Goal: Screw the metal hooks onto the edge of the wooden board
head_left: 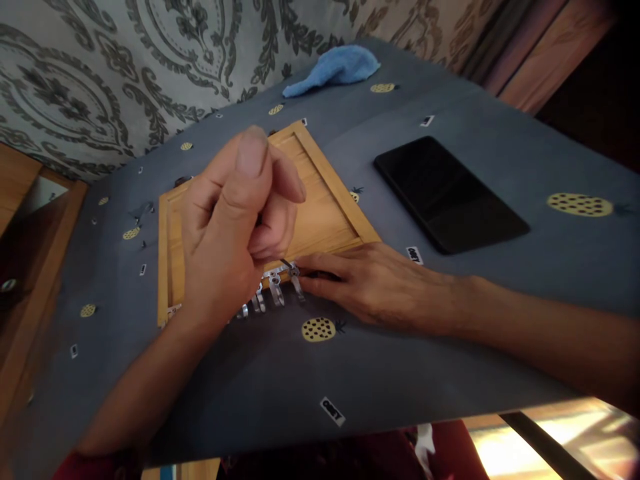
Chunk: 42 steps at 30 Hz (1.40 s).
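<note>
A framed wooden board lies on the table, with a silver metal hook rail along its near edge. Several curved hooks hang from the rail toward me. My left hand is closed in a fist above the board, hiding part of it. Below that fist a thin dark shaft, like a screwdriver's, reaches down to the rail; its handle is hidden in the fingers. Low at the board's near edge, my right hand pinches the right end of the hook rail between thumb and fingers.
A black phone lies right of the board. Toward the wall is a crumpled blue cloth. Small metal bits rest left of the board on the patterned grey tablecloth. Wooden furniture stands at the left.
</note>
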Each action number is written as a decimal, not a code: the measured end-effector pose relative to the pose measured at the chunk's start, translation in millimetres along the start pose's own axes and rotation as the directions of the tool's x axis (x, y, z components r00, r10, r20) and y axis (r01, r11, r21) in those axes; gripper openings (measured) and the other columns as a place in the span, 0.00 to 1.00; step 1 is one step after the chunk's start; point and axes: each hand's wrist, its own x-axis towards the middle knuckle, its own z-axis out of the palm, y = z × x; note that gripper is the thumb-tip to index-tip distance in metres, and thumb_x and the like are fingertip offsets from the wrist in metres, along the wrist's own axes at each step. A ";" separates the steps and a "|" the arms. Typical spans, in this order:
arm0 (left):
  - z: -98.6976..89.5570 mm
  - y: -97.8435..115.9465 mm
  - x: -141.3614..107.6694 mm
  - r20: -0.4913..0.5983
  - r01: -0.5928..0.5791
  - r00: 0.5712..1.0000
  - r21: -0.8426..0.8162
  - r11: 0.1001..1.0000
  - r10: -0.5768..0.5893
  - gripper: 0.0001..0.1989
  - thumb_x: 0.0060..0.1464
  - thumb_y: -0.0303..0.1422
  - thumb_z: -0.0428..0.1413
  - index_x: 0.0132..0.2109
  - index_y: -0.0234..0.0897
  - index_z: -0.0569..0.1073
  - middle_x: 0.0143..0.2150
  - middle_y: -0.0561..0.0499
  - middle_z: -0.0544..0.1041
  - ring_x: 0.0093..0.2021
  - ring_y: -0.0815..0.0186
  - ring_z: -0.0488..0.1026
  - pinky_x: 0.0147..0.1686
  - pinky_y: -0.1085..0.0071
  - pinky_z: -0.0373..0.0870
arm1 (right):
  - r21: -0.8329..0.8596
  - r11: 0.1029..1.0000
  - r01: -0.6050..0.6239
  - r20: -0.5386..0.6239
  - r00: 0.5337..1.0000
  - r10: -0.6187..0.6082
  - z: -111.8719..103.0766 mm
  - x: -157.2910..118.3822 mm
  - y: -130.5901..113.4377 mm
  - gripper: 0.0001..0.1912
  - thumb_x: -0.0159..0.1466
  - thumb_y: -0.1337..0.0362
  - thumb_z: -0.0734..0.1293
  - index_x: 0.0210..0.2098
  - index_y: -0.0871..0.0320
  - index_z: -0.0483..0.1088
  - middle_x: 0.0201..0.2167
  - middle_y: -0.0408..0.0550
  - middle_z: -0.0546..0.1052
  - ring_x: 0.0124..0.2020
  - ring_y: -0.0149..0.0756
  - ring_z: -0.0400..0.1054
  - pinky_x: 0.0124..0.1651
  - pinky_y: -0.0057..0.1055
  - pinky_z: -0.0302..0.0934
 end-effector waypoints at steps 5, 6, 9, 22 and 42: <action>3.9 0.4 4.2 0.016 -0.008 1.000 0.039 0.999 0.008 0.22 0.68 0.31 0.44 0.24 0.37 0.66 0.14 0.61 0.44 0.13 0.80 0.37 0.13 0.81 0.42 | 0.005 1.000 -0.004 -0.012 1.000 0.004 1.7 0.3 0.4 0.13 0.69 0.70 0.61 0.51 0.58 0.72 0.46 0.52 0.77 0.32 0.32 0.70 0.33 0.29 0.62; 4.3 0.4 4.2 0.021 -0.010 1.000 0.053 0.999 0.009 0.22 0.68 0.31 0.43 0.24 0.37 0.66 0.14 0.61 0.44 0.12 0.80 0.37 0.13 0.81 0.42 | 0.006 1.000 -0.001 -0.009 1.000 0.001 1.7 0.4 0.5 0.13 0.69 0.70 0.61 0.51 0.58 0.72 0.45 0.52 0.77 0.33 0.32 0.70 0.33 0.29 0.62; 3.3 0.2 3.5 0.087 -0.016 0.996 0.067 0.998 0.010 0.20 0.68 0.30 0.45 0.25 0.37 0.67 0.14 0.60 0.47 0.12 0.79 0.39 0.13 0.79 0.44 | 0.013 1.000 0.003 0.007 1.000 -0.003 1.1 0.6 0.8 0.14 0.69 0.70 0.61 0.51 0.58 0.72 0.44 0.51 0.77 0.33 0.33 0.70 0.33 0.30 0.62; -7.0 2.5 6.3 0.183 0.062 0.979 0.146 0.987 -0.089 0.09 0.65 0.34 0.52 0.36 0.40 0.73 0.18 0.57 0.60 0.16 0.72 0.56 0.19 0.73 0.56 | -0.001 1.000 0.007 -0.027 1.000 -0.007 1.1 -0.4 0.2 0.14 0.69 0.71 0.60 0.51 0.59 0.72 0.46 0.52 0.77 0.31 0.30 0.69 0.30 0.28 0.60; 6.1 4.7 6.3 0.058 0.101 0.993 0.015 0.995 -0.101 0.21 0.67 0.27 0.41 0.25 0.36 0.65 0.15 0.61 0.43 0.12 0.81 0.39 0.13 0.82 0.42 | 0.021 1.000 -0.012 0.033 0.999 0.011 -3.1 1.9 -0.1 0.13 0.71 0.69 0.59 0.51 0.58 0.72 0.44 0.51 0.77 0.34 0.33 0.71 0.33 0.31 0.63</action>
